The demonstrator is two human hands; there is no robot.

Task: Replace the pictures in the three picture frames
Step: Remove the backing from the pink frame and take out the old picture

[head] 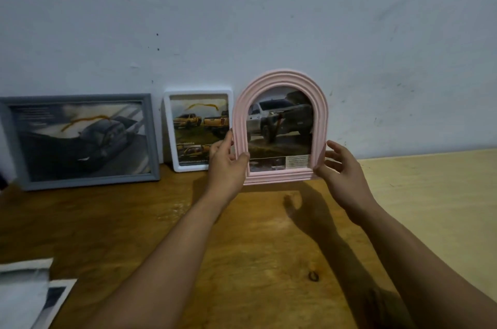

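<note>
A pink arched frame [279,81] with a picture of a grey-white pickup truck stands upright on the wooden table, close to the wall. My left hand [226,164] grips its lower left edge, thumb on the front. My right hand [340,167] touches the lower right corner with its fingers spread and loosely bent. A white frame [169,129] with yellow trucks leans on the wall just to the left, partly behind my left hand. A grey frame [153,140] with a dark car picture leans at the far left.
The wooden table [242,248] runs along a pale wall [269,19]. Loose printed pictures [35,291] lie at the front left corner. A lighter board [430,194] forms the table's right part.
</note>
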